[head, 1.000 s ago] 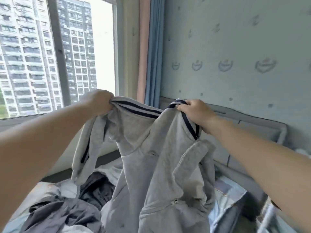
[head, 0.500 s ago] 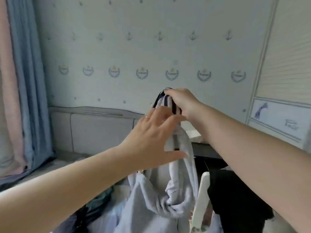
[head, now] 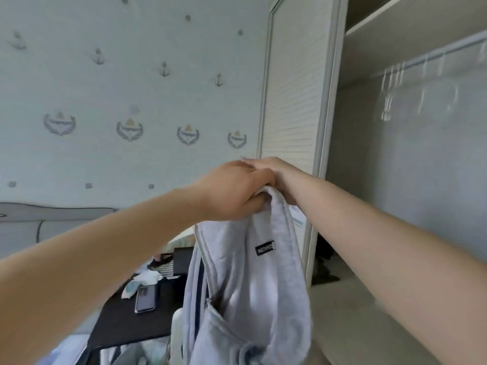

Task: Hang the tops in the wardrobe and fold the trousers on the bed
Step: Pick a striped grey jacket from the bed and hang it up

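The left hand (head: 232,193) has its grip curled around the top edge of the grey top (head: 250,285), which hangs down left of the open wardrobe (head: 340,127). The right hand (head: 274,171) lies behind it; its grip I cannot tell.

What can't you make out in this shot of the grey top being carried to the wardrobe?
- Head view: right hand, mostly hidden behind left hand.
- Clear hangers on the wardrobe rail: motion-blurred, uncountable.
- Small dark label on the light grey top: unreadable.
- Top's hem: cut off at the bottom edge.
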